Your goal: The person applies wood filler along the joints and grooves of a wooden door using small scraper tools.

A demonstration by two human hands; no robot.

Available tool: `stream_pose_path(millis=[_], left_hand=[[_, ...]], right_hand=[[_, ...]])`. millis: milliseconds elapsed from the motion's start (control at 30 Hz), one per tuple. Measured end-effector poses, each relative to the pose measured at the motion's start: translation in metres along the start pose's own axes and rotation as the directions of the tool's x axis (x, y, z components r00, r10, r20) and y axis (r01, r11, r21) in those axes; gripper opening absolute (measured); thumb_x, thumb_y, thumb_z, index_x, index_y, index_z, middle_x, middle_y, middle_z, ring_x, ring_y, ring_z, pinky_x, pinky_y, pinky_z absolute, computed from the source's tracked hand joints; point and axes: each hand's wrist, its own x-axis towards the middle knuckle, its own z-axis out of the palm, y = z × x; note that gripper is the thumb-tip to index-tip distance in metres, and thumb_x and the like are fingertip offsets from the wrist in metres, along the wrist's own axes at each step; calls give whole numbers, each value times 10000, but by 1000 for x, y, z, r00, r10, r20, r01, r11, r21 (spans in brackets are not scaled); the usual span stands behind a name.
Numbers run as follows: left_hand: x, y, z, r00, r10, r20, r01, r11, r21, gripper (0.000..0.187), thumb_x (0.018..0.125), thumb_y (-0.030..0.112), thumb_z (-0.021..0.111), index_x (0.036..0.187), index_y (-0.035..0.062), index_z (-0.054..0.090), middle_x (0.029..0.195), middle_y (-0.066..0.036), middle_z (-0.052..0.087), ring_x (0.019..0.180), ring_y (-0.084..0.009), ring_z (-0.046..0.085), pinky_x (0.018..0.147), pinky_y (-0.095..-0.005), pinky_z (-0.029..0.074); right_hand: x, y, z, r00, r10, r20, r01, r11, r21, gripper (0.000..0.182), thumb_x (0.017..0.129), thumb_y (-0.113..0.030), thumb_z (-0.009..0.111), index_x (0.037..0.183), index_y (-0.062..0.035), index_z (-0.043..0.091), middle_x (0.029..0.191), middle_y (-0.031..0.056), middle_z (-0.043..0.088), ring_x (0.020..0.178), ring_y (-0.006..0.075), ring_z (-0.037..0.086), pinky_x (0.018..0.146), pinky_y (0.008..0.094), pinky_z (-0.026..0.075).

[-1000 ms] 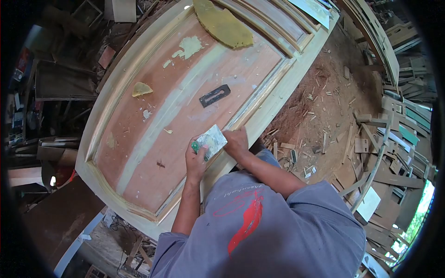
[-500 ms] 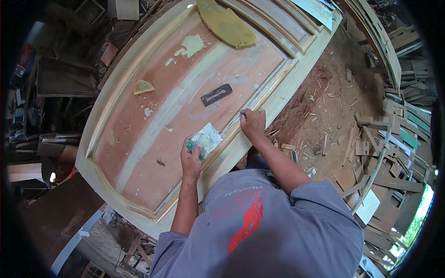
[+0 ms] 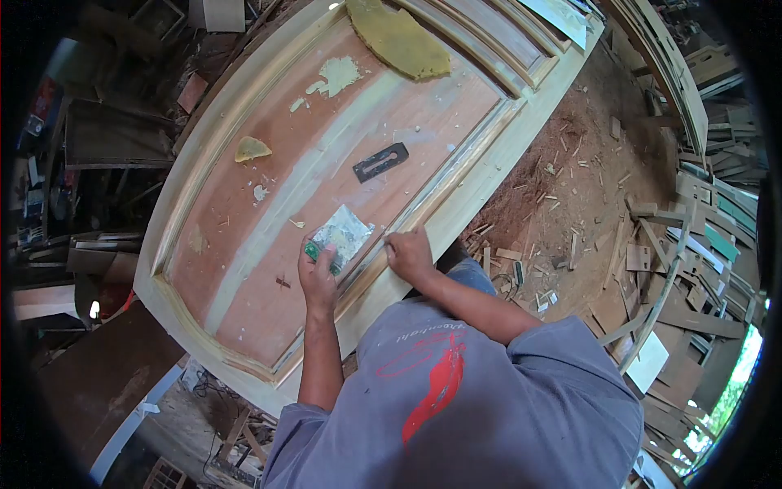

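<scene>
Right hand shifted along moulding toward left hand | left: gripping green-handled smeared scraper, mostly jutting past grip over panel | right: curled, can't tell what's held from here

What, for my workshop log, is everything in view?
framed panel: 1, reddish with pale frame, centre
ragged sheet: 1, mustard, panel's far end
small fragment: 1, yellow, panel's left
slotted plate: 1, black, mid-panel
smeared plate: 1, whitish and green, over panel
wood scraps: many, brown and pale, right
white board: 1, white, lower right
dark board: 1, brown, lower left
background clutter: uncounted, dark, left
shirt: 1, grey and red, bottom
left hand: 1, bare, holding smeared plate
right hand: 1, bare, over panel's near edge
</scene>
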Motion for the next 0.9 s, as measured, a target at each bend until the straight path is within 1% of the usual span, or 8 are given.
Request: stream_pose_path(millis=[200,300,367,433,533,633,733,900], left_hand=[[-1,7,0,999,39,-33,-39,999,9,327,956,52,563,1275,-18,579,1120,-70,679,987,-142,665,902,-304,543],[-3,14,-6,992,72,-100,-73,997,-13,317,962,54,564,1270,-16,579,1114,-68,678,987,-135,662,896,-295,541],[-3,17,-9,986,80,-145,-89,995,-56,308,967,53,566,1268,-16,579,1111,-67,678,987,-132,661,893,-291,542],[0,19,-12,983,83,-167,-104,987,-123,315,966,46,565,1273,-20,577,1120,-75,682,998,-147,671,900,-305,554],[7,12,-12,977,109,-185,-133,984,-120,393,942,29,535,1328,-34,567,1149,-120,690,1022,-228,710,862,-395,632],[12,13,16,978,109,-176,-135,981,-140,410,944,30,534,1347,-40,556,1154,-123,689,1029,-228,707,858,-393,632],[14,18,55,988,104,-110,-126,969,-213,322,963,37,560,1278,-28,580,1136,-86,689,1017,-164,680,907,-312,562],[29,8,121,988,132,-82,-142,982,-128,340,957,60,564,1283,-34,589,1153,-84,688,1036,-171,668,951,-316,527]], right_hand=[[-5,-5,-12,996,80,46,-85,990,115,117,877,-164,738,931,-70,780,763,152,716,725,325,686,775,423,471],[6,6,-54,941,335,47,-317,826,466,149,901,-162,759,987,-46,794,805,142,745,736,237,706,709,348,512],[9,34,-69,904,426,42,-378,745,550,146,914,-137,771,1010,-29,794,841,98,767,742,122,676,646,273,510],[16,49,-102,801,568,191,-537,539,649,168,911,-129,785,1035,-15,780,873,54,753,745,82,637,670,252,503],[20,77,-132,785,592,185,-443,326,835,206,920,-104,775,1083,15,736,914,46,736,765,94,645,669,235,501],[33,87,-175,755,630,183,-435,271,859,230,902,-103,789,1091,12,727,877,50,722,765,90,632,693,220,486],[47,114,-204,761,621,190,-387,198,900,256,913,-95,781,1121,28,699,946,77,730,822,121,674,711,244,516],[85,169,-264,803,574,159,-288,140,947,210,928,-60,749,1123,-6,692,987,71,737,859,142,705,765,268,571]])
